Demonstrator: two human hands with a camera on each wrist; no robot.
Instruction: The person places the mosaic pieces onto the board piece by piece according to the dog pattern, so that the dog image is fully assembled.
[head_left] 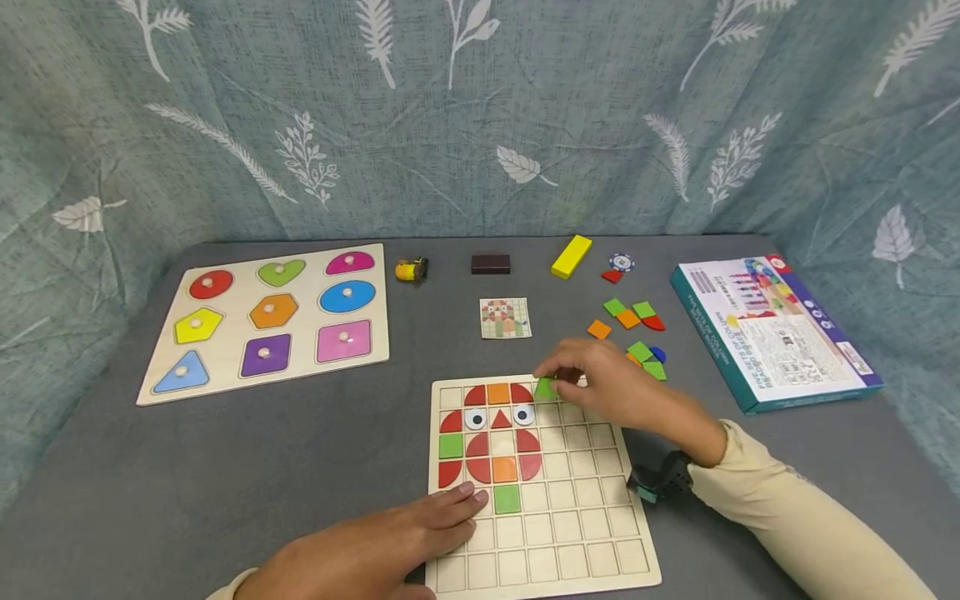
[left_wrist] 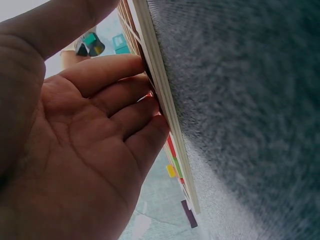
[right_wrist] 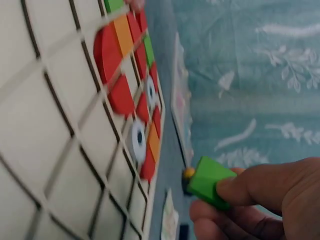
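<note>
The person's right hand [head_left: 611, 379] pinched a green tile [right_wrist: 205, 177], a thin smooth square, between thumb and fingers, just over the far edge of a pale wooden grid board [head_left: 604, 494]. The left hand [head_left: 390, 537] grasped nothing; its fingers lay straight and touched that board by its left edge.

The board's plywood side showed fine layers, and raised strips cut its face into square cells. In those cells, mostly toward the far left corner, sat red tiles [head_left: 477, 457] with rounded sides, a red triangle [head_left: 500, 420], 2 orange squares [head_left: 498, 393], 2 green squares [head_left: 507, 499] and 2 round eye discs [head_left: 476, 419].

Near the far left corner of the table [head_left: 315, 450], which wore soft grey cloth, another wooden board [head_left: 225, 358] held 9 knobbed shapes [head_left: 258, 310] in recesses. A printed cardboard box [head_left: 787, 333] lay by the table's right edge, loose tiles [head_left: 628, 317] to its left. A small picture card [head_left: 506, 319] lay beyond the grid board's far edge; a yellow block [head_left: 572, 257] lay near the table's far edge.
</note>
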